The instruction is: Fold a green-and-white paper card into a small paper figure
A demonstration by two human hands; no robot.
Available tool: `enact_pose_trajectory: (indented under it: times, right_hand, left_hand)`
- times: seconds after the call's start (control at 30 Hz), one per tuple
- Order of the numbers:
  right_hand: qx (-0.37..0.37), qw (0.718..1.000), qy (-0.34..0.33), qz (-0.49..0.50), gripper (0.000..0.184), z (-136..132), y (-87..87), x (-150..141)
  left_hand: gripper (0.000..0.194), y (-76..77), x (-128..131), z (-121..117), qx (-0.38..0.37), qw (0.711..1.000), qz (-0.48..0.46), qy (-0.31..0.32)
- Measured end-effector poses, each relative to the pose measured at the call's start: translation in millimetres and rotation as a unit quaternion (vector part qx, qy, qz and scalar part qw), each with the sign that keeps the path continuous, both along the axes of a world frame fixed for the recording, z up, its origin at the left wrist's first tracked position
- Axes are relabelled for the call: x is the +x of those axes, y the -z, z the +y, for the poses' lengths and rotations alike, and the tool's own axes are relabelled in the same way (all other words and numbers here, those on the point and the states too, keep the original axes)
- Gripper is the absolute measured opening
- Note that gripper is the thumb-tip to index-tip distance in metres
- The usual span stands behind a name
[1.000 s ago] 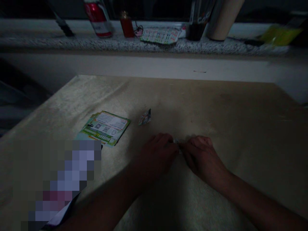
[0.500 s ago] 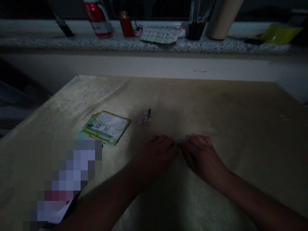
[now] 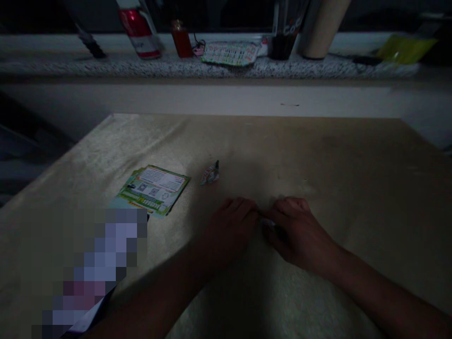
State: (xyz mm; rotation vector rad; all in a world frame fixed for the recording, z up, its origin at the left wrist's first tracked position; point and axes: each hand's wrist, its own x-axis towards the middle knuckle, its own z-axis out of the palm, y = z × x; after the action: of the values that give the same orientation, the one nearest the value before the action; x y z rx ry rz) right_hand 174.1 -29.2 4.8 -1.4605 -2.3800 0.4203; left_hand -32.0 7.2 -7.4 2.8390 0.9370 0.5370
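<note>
Just above the table, my left hand (image 3: 235, 226) and my right hand (image 3: 294, 226) meet at their fingertips. Between them is a small piece of folded paper (image 3: 269, 221), mostly covered by the fingers. My right hand pinches it with thumb and forefinger. The fingers of my left hand are curled closed at its left end, with their tips hidden. Beyond my left hand lies a small folded paper shape (image 3: 211, 174), pointed at its ends and printed in colour. Left of it is a stack of green and white printed sheets (image 3: 155, 186).
A blurred-out rectangular item (image 3: 106, 263) lies by my left forearm. Behind the table (image 3: 335, 155), a stone sill (image 3: 123, 70) holds a red bottle (image 3: 137, 30), an amber jar (image 3: 181, 40), a patterned packet (image 3: 229, 53), a dark-filled cup (image 3: 282, 42) and a yellow packet (image 3: 406, 49).
The folded paper between my hands has shifted, and now shows by my right thumb instead of upright between the fingertips. My right thumb has moved down, away from the forefinger. The view has shifted slightly.
</note>
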Motion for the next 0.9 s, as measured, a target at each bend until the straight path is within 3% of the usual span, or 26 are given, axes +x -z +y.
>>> enact_pose_trajectory:
  times: [0.27, 0.43, 0.7, 0.9]
  right_hand:
    - [0.075, 0.997, -0.012, -0.01, 0.023, 2, 6.4, 5]
    - [0.147, 0.988, -0.031, 0.019, 0.021, 1, -0.8, 9]
    - [0.125, 0.987, -0.069, 0.076, 0.023, -7, -14.9, 11]
    - [0.122, 0.976, -0.102, 0.148, 0.031, -9, -16.4, 11]
  left_hand:
    - [0.015, -5.8, -1, 4, -0.065, 0.996, -0.058, -0.016]
    - [0.01, -15.4, -7, 1, -0.1, 0.986, -0.133, -0.004]
    - [0.004, -26.1, -11, -7, -0.088, 0.974, -0.209, 0.028]
    - [0.003, -31.6, -13, -9, -0.125, 0.967, -0.213, 0.057]
